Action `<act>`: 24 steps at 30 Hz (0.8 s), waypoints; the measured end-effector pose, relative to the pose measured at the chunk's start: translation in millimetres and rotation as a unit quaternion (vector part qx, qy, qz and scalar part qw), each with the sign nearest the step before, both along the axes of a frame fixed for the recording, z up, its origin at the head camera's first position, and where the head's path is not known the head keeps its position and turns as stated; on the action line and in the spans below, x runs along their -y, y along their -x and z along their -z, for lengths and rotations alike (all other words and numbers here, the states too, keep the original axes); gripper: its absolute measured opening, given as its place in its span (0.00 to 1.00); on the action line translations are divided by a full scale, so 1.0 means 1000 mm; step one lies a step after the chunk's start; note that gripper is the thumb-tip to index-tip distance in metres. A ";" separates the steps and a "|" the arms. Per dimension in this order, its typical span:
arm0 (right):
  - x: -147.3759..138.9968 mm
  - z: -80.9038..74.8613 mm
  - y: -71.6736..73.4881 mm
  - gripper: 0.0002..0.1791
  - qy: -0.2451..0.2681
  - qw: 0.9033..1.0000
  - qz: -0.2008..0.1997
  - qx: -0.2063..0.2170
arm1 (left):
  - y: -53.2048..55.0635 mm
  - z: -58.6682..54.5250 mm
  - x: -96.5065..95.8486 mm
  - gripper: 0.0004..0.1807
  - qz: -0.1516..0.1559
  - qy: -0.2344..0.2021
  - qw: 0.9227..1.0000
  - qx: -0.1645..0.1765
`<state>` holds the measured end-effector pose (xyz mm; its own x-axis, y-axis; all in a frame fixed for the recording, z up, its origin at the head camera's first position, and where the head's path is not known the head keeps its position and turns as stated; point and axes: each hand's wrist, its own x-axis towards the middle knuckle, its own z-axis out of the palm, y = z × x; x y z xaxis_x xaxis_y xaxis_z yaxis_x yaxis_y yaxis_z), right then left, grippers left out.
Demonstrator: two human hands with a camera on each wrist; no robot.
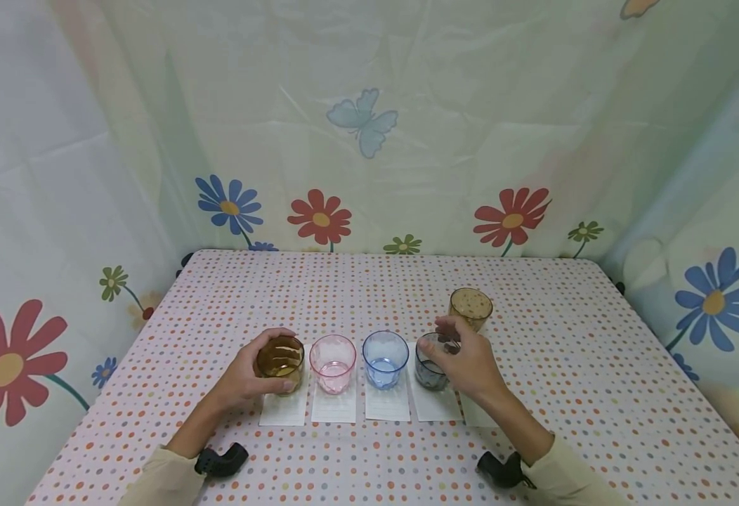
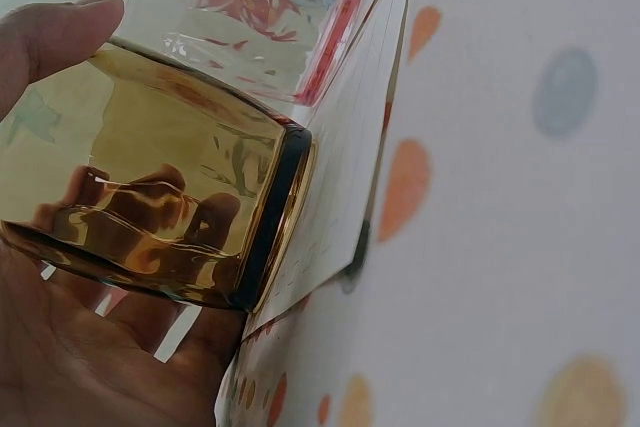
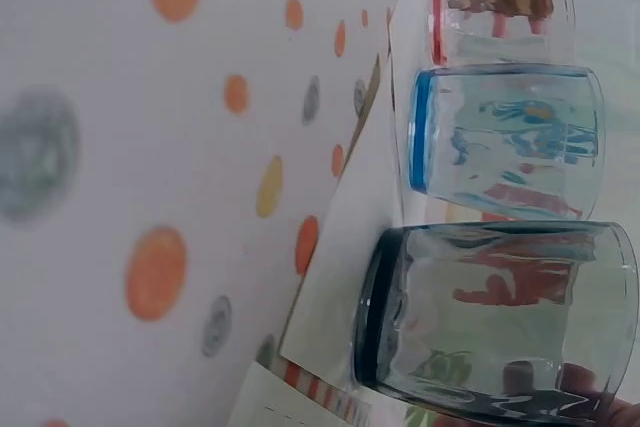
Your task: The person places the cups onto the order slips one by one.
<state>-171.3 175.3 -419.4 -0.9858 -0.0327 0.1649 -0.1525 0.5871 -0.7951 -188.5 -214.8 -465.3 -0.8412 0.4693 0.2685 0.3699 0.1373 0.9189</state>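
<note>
My left hand (image 1: 243, 371) grips a dark amber glass (image 1: 282, 360), thumb at its near side and fingers round the back. In the left wrist view those fingers show through the amber wall of the glass (image 2: 170, 177). My right hand (image 1: 473, 357) holds a smoky grey glass (image 1: 430, 374) near its rim. Fingertips appear behind this grey glass (image 3: 490, 317) in the right wrist view. Between the hands stand a clear glass with a pink tint (image 1: 334, 367) and a light blue glass (image 1: 385, 360), both upright and untouched.
Behind my right hand stands a lighter amber, speckled glass (image 1: 471, 306). White paper cards lie in a row, one under the blue glass (image 1: 387, 409) and another at the right end (image 1: 475, 413). The dotted tablecloth (image 1: 344, 467) reaches a floral curtain (image 1: 433, 161) at the back.
</note>
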 end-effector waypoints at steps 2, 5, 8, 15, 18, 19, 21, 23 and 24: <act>-0.001 -0.001 0.000 0.35 0.004 1.000 -0.003 -0.008 | 0.000 0.000 0.000 0.39 0.000 -0.001 1.000 -0.001; -0.002 -0.004 0.001 0.35 0.009 1.000 -0.007 -0.013 | 0.000 0.000 0.000 0.39 0.000 -0.001 1.000 -0.003; -0.002 -0.007 0.001 0.35 0.006 1.000 -0.005 -0.017 | 0.000 0.000 0.000 0.39 -0.003 0.001 1.000 -0.004; -0.002 -0.015 0.002 0.30 -0.002 0.999 0.004 -0.046 | 0.001 0.000 0.000 0.39 -0.001 -0.001 1.000 0.000; -0.004 -0.018 0.004 0.29 0.003 0.998 0.002 -0.064 | 0.001 0.000 0.000 0.39 0.000 -0.002 1.000 -0.001; -0.004 -0.019 0.005 0.28 0.005 0.997 0.002 -0.071 | 0.000 0.000 0.000 0.39 -0.001 -0.001 1.000 -0.001; -0.006 -0.020 0.006 0.27 0.007 0.997 0.001 -0.083 | 0.000 0.000 0.000 0.39 -0.002 -0.001 1.000 -0.002; -0.007 -0.022 0.007 0.27 0.005 0.996 0.003 -0.091 | 0.000 0.000 0.000 0.39 -0.003 0.001 1.000 -0.001; -0.007 -0.023 0.008 0.27 0.003 0.996 0.003 -0.095 | 0.000 0.000 0.000 0.39 -0.004 0.001 1.000 -0.001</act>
